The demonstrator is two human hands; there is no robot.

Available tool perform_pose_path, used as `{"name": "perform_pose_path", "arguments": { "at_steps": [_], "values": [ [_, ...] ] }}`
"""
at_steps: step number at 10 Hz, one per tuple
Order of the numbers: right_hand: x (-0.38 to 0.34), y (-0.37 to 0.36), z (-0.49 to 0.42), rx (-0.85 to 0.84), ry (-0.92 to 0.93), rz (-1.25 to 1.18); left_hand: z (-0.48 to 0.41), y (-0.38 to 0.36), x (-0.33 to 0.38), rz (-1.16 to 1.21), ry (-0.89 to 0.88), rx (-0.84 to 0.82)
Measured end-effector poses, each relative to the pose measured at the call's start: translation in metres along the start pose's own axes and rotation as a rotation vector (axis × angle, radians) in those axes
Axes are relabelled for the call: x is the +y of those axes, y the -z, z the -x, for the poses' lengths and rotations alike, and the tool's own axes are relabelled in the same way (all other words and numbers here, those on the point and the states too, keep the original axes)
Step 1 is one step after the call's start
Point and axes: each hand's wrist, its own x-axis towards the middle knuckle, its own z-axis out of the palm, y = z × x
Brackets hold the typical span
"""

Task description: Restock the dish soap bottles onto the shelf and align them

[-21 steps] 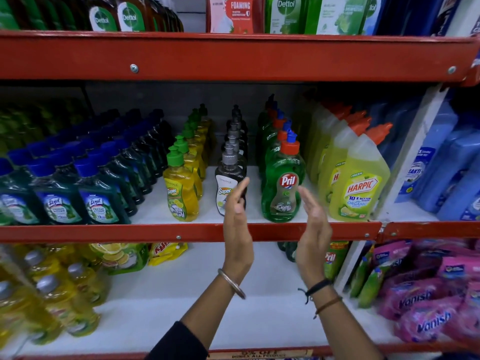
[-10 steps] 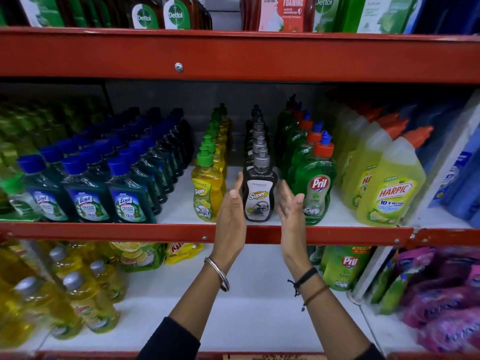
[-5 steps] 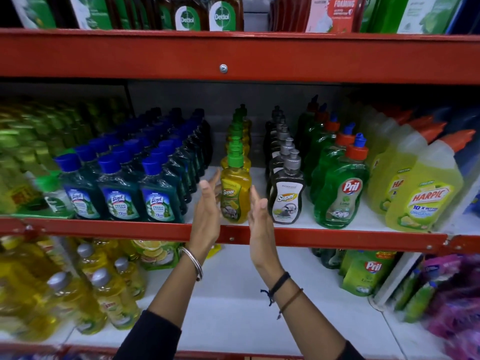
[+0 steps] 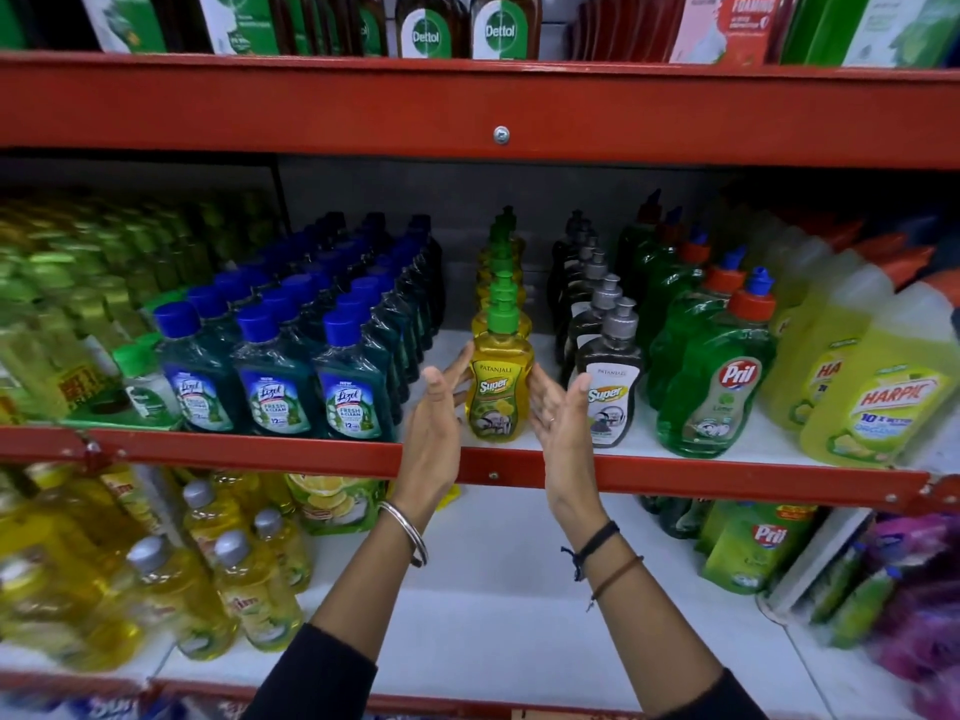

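Note:
A yellow Patanjali Super dish soap bottle (image 4: pixel 500 402) with a green pump cap stands upright at the front of its single-file row on the middle shelf (image 4: pixel 260 450). My left hand (image 4: pixel 434 428) is flat against its left side, fingertips touching the bottle's shoulder. On the other side my right hand (image 4: pixel 563 423) is held flat with spread fingers, close to or touching the bottle. Neither hand wraps around it. A row of dark Super bottles (image 4: pixel 610 402) with grey pumps stands just right, then green Pril bottles (image 4: pixel 711 397).
Blue-capped Lizol bottles (image 4: pixel 353 397) fill the shelf to the left, with a gap between them and the yellow row. Harpic bottles (image 4: pixel 878 407) stand far right. A red beam (image 4: pixel 467 106) overhangs the shelf. The lower shelf (image 4: pixel 493 615) holds yellow bottles at left and Pril pouches at right.
Both hands have shifted left from the dark Super row to the yellow row and now flank its front bottle. The view has moved left with them.

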Motion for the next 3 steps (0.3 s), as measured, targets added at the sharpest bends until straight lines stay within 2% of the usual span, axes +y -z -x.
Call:
{"name": "perform_pose_path", "arguments": {
  "at_steps": [2,3],
  "values": [
    [-0.0033,-0.0034,-0.0001,0.037,-0.006,0.025,0.0001,0.0024,0.0022,-0.052,-0.001,-0.016],
    [-0.0038,0.0019,0.0044,0.055,0.009,-0.006,0.0027,0.0002,0.0037,-0.047,-0.036,0.027]
  ]
}}
